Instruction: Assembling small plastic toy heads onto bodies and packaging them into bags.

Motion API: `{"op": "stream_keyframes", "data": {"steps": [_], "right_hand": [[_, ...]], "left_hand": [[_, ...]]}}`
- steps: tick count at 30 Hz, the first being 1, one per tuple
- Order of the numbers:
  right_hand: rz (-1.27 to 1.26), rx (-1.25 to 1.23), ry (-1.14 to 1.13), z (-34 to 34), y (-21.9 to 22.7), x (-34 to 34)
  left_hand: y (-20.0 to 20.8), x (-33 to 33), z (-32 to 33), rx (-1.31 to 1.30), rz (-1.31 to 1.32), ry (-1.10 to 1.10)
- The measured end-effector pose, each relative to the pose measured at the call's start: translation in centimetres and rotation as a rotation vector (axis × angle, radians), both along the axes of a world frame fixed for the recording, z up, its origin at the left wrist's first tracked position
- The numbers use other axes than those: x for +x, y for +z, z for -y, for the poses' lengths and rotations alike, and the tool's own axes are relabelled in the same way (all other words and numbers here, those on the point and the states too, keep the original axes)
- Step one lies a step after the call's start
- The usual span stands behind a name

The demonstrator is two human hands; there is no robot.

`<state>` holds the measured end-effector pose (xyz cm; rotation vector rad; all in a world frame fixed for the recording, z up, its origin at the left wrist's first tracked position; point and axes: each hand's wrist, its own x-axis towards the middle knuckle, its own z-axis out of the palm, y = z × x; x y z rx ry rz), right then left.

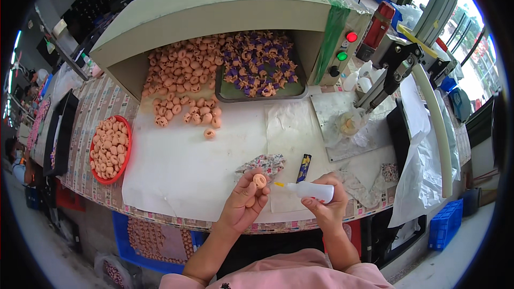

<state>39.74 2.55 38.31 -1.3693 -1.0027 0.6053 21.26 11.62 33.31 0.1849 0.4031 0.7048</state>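
My left hand (240,208) holds a small peach-coloured hollow doll head (259,181) between thumb and fingertips, its round opening facing up. Another peach piece (250,202) shows within the curled fingers of that hand. My right hand (331,211) is closed round a white squeeze bottle (316,191), tipped sideways. Its yellow nozzle (279,184) points at the doll head, a short gap apart. A crumpled floral cloth (267,165) lies just beyond my left hand. Past the bottle rests a dark blue and yellow tube (304,167).
A wide grey-green hood (214,13) shelters piled peach heads (184,61) and a dark tray (262,98) of small purple-and-peach figures. On the left stands a red basket (128,160) full of heads. To the right, a lever press (383,77) stands on a metal plate (332,128).
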Motion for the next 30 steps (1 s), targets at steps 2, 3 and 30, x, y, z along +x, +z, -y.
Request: {"op": "stream_keyframes", "data": {"steps": [2, 3, 30], "right_hand": [[0.050, 0.016, 0.002, -0.2, -0.2, -0.1], [0.101, 0.037, 0.003, -0.4, -0.3, -0.1], [0.366, 0.052, -0.001, -1.3, -1.6, 0.0]], "left_hand": [[-0.7, -0.1, 0.1, 0.067, 0.009, -0.003], [-0.8, 0.1, 0.0, 0.088, -0.021, -0.013], [-1.9, 0.7, -0.1, 0.166, -0.159, -0.002]]}}
